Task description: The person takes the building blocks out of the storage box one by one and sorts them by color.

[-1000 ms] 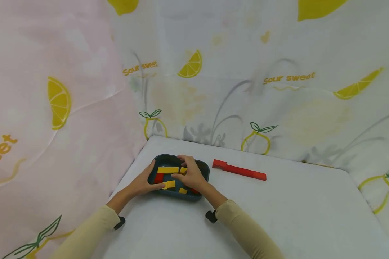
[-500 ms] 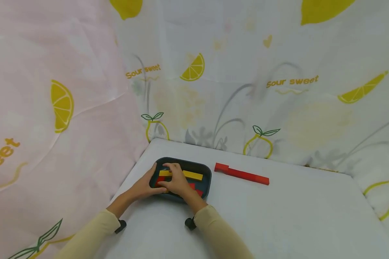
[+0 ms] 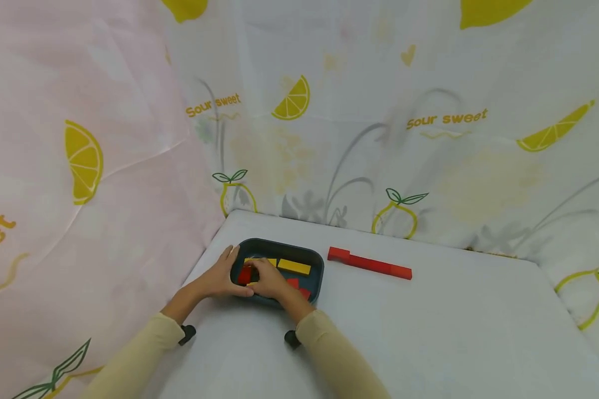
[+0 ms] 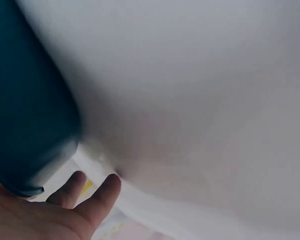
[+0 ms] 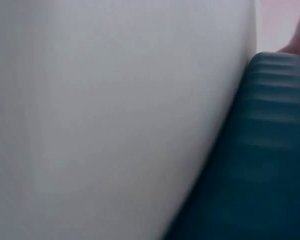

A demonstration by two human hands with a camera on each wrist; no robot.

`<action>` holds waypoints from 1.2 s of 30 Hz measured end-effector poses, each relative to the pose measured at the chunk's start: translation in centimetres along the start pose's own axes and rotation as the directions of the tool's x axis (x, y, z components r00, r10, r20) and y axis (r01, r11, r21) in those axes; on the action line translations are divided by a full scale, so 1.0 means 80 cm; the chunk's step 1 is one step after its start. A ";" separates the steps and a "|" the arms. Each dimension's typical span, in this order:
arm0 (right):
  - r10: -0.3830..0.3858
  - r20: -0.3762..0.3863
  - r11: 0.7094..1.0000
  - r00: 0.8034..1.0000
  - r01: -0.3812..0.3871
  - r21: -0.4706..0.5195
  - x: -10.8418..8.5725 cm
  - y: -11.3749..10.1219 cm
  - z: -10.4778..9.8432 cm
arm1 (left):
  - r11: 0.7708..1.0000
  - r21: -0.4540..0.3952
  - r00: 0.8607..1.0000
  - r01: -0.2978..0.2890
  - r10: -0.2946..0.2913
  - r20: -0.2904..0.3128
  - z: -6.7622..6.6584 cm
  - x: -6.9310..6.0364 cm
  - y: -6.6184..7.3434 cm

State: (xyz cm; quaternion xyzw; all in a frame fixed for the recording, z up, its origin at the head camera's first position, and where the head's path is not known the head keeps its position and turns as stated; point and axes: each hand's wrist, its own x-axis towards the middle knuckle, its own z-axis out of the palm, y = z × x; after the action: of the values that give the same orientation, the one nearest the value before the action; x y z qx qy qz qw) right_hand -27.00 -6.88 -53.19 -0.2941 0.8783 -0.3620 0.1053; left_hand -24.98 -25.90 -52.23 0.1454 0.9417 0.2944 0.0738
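Note:
The left hand [image 3: 218, 278] grips the left end of the dark blue-green tray [image 3: 319, 277], thumb at the front rim; in the left wrist view, two fingers of that hand [image 4: 70, 210] extend beside the tray [image 4: 30, 95]. Over the tray's left part, the right hand [image 3: 271, 281] has bent fingers among the blocks, near a red block [image 3: 244, 275]; whether it pinches anything is hidden. A yellow block [image 3: 294, 267] lies along the back, beside another partly covered one. Red pieces [image 3: 304, 293] lie at the front right. The right wrist view mainly shows the tray's outside [image 5: 260, 150].
Right of the tray, a long red bar [image 3: 374, 265] with a thicker left end lies on the white table [image 3: 429, 332]. Fabric printed with lemons [image 3: 292, 100] rises behind and at the left of the table.
Inside the tray, the right hand has moved left from the middle. Its fingers are lower than half a second ago. The left hand stays at the tray's left end.

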 end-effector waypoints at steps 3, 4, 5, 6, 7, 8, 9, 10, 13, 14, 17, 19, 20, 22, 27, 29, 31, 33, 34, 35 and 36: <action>0.022 0.016 0.999 1.000 -0.023 0.023 0.000 0.001 0.000 | 1.000 0.002 0.999 0.021 -0.021 0.039 -0.007 0.005 0.001; 0.023 0.020 0.999 1.000 -0.024 0.033 0.001 0.001 0.000 | 1.000 -0.004 0.999 0.017 -0.017 0.046 -0.009 0.007 0.001; 0.025 0.026 0.999 0.999 -0.026 0.040 0.001 0.002 0.000 | 1.000 -0.008 0.999 0.007 -0.007 0.051 -0.010 0.009 0.000; 0.021 0.029 0.999 0.999 -0.022 0.044 0.001 0.002 -0.001 | 1.000 -0.015 0.998 -0.006 0.007 0.057 -0.010 0.010 -0.001; 0.018 0.032 0.999 0.999 -0.020 0.047 0.000 0.003 -0.001 | 1.000 -0.024 0.998 -0.020 0.021 0.063 -0.010 0.011 -0.002; 0.014 0.034 0.998 0.999 -0.016 0.053 0.000 0.004 -0.001 | 0.999 -0.032 0.997 -0.029 0.031 0.070 -0.008 0.012 -0.003; 0.012 0.035 0.998 0.999 -0.014 0.056 -0.001 0.004 -0.001 | 0.998 -0.045 0.996 -0.039 0.042 0.078 -0.007 0.012 -0.004; 0.008 0.035 0.998 0.999 -0.010 0.058 -0.001 0.005 -0.002 | 0.997 -0.064 0.995 -0.043 0.048 0.085 -0.006 0.011 -0.004; 0.002 0.042 0.996 0.999 -0.006 0.090 0.001 0.005 -0.004 | 0.995 -0.089 0.995 -0.043 0.051 0.087 -0.004 0.008 -0.006; 0.000 0.047 0.994 0.999 -0.005 0.105 0.002 0.005 -0.004 | 0.995 -0.092 0.995 -0.037 0.045 0.085 -0.004 0.007 -0.007; 0.013 0.067 0.987 0.998 -0.024 0.160 0.005 0.005 -0.006 | 0.995 -0.089 0.996 -0.040 0.047 0.078 -0.006 0.006 -0.009; 0.038 0.083 0.981 0.996 -0.052 0.185 0.004 0.005 -0.006 | 0.995 -0.094 0.996 -0.041 0.048 0.076 -0.005 0.005 -0.009; 0.055 0.090 0.979 0.994 -0.071 0.192 0.004 0.005 -0.005 | 0.994 -0.097 0.996 -0.040 0.048 0.075 -0.003 0.004 -0.010; 0.085 0.098 0.974 0.992 -0.104 0.200 0.005 0.006 -0.004 | 0.993 -0.114 0.996 -0.038 0.046 0.072 0.000 0.003 -0.012; 0.076 0.109 0.979 0.991 -0.095 0.182 0.009 0.007 0.001 | 0.991 -0.134 0.997 -0.018 0.027 0.069 0.003 0.002 -0.016; 0.063 0.112 0.982 0.992 -0.081 0.171 0.011 0.007 0.002 | 0.991 -0.132 0.998 -0.009 0.017 0.065 0.004 0.001 -0.018; 0.049 0.111 0.986 0.993 -0.066 0.153 0.014 0.009 0.005 | 0.991 -0.132 0.998 -0.002 0.011 0.064 0.005 0.000 -0.017; 0.042 0.098 0.989 0.994 -0.055 0.136 0.017 0.010 0.007 | 0.990 -0.139 0.998 -0.005 0.014 0.063 0.004 -0.001 -0.015; 0.039 0.090 0.991 0.995 -0.050 0.126 0.019 0.010 0.007 | 0.990 -0.138 0.998 -0.010 0.018 0.061 0.003 -0.001 -0.014; 0.031 0.079 0.992 0.996 -0.040 0.118 0.020 0.010 0.008 | 0.991 -0.135 0.998 -0.017 0.025 0.055 0.002 0.000 -0.012; 0.023 0.067 0.994 0.997 -0.031 0.108 0.022 0.010 0.008 | 0.991 -0.131 0.998 -0.021 0.027 0.051 0.001 0.001 -0.011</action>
State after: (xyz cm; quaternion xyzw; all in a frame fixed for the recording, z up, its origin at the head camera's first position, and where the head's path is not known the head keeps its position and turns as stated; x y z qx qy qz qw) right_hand -28.55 -7.82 -54.16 -0.2878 0.8572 -0.3979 0.1549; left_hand -25.20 -26.49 -52.80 0.1593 0.9163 0.3524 0.1042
